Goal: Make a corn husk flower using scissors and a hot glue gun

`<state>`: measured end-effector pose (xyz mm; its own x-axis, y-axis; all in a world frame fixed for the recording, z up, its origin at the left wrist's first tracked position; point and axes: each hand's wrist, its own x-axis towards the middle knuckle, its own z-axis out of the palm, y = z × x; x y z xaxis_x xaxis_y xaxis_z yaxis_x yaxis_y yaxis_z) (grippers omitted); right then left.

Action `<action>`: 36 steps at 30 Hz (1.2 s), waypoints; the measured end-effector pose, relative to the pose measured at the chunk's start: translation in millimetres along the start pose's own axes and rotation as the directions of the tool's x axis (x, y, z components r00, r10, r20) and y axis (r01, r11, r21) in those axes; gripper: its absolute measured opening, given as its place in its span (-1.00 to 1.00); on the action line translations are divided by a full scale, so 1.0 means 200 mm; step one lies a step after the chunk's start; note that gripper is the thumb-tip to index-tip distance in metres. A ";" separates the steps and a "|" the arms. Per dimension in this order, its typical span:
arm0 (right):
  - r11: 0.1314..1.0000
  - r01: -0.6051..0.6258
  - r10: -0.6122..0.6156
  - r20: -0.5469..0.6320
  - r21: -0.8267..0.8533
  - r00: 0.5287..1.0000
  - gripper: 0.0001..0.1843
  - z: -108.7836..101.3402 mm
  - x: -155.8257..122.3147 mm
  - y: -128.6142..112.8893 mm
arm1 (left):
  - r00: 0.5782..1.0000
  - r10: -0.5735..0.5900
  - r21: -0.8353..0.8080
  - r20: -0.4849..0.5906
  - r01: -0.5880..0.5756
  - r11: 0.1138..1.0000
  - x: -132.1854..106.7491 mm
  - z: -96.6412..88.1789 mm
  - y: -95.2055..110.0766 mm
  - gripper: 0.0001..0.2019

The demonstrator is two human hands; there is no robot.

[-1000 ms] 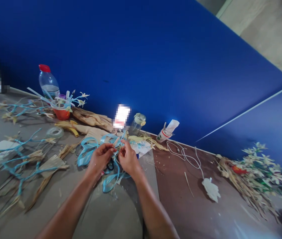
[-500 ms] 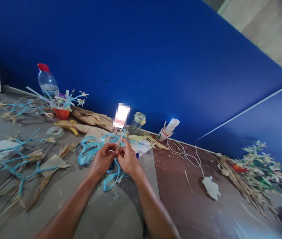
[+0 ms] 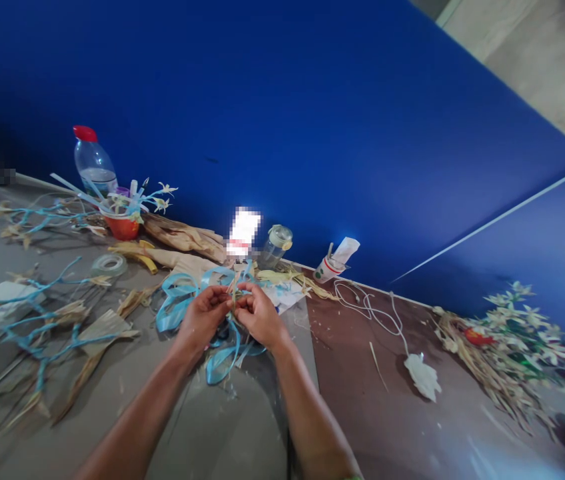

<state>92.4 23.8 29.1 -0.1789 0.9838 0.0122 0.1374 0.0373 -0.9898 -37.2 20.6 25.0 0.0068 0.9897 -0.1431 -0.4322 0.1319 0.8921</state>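
Close together at the middle of the table are my left hand [image 3: 206, 313] and my right hand [image 3: 261, 317], both with fingers pinched. Between their fingertips is a thin pale strip, like dried husk or straw [image 3: 234, 293], with a little green-yellow on it; the fingers hide most of it. Loops of shiny light-blue ribbon [image 3: 177, 303] lie left of and beneath the hands. Behind the fingers are pale dried husks [image 3: 187, 265] and a white paper [image 3: 287, 297].
Blue-wrapped branches with dried flowers [image 3: 42, 327] spread at left, near a tape roll [image 3: 108, 265]. A red cup [image 3: 123, 228], a bottle [image 3: 93, 163], a jar [image 3: 277, 243] and a white cup [image 3: 328, 268] line the blue partition [image 3: 282, 120]. White cable [image 3: 370, 310] and artificial flowers [image 3: 527, 327] are at right.
My hands have shifted slightly, the right one a little lower, and the fingertips are a bit further apart. The pale strip now shows more upright between them.
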 end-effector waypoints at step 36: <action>0.856 0.190 -0.291 -0.144 -0.481 0.946 -0.63 0.07 -0.07 -0.05 | 0.991 -0.038 -0.026 0.126 0.041 0.999 0.00 -0.03 -0.02 -0.56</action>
<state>81.0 7.3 36.1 -0.0687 0.9449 0.3202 0.5521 0.3033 -0.7766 -40.9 19.0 19.6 0.1367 0.9832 -0.1212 -0.4550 0.1710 0.8739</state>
